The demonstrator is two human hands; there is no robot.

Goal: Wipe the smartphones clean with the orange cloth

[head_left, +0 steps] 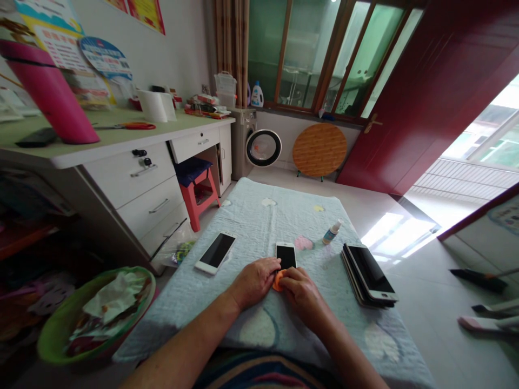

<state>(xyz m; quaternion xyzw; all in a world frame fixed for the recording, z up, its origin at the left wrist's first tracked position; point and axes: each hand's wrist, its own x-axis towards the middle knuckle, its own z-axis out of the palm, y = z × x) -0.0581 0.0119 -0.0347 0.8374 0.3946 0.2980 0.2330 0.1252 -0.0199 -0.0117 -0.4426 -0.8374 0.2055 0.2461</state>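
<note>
A white smartphone (286,254) with a dark screen lies on the light blue cloth (259,216) in front of me. My left hand (256,281) rests on its lower left side, fingers bent against the edge. An orange round piece (278,282), its exact kind unclear, is pinched in my right hand (302,292) at the phone's lower end. Another white smartphone (216,252) lies to the left. To the right is a stack of smartphones (370,276), and a small spray bottle (332,232) stands near it.
A green waste basket (97,319) full of wrappers stands at the lower left. Beyond it are a white desk (133,173) and a red stool (198,192). Farther back are a washing machine with its door open (263,147), a round wooden tabletop (320,148) and a red door (405,92).
</note>
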